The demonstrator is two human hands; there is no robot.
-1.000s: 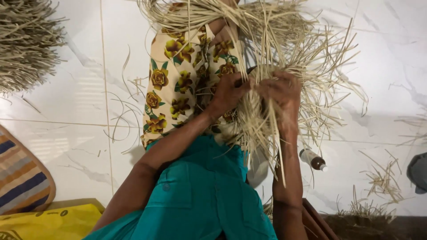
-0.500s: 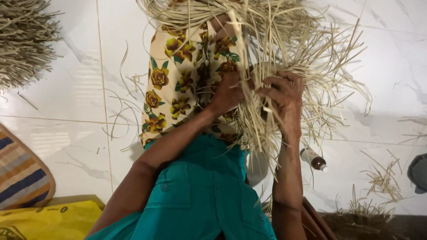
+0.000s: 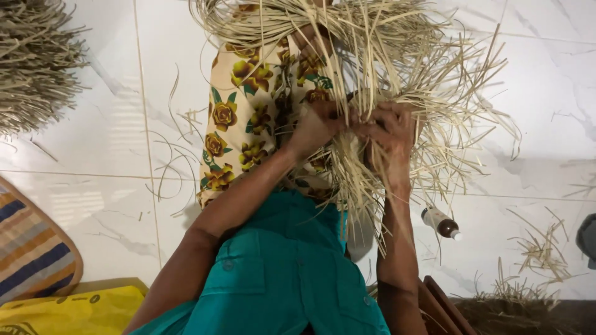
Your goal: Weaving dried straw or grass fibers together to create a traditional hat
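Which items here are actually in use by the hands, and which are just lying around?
In use:
- left hand and right hand, both gripping the straw bundle
- floral cloth under the bundle, over the lap

Lying about:
- second straw heap, far left
- small bottle on the tiled floor
- striped woven mat
- yellow bag
- loose straw scraps

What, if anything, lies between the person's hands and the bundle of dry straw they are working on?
Nothing visible does. The left hand and right hand are both already in the straw bundle, gripping its strands over the floral cloth on the lap.
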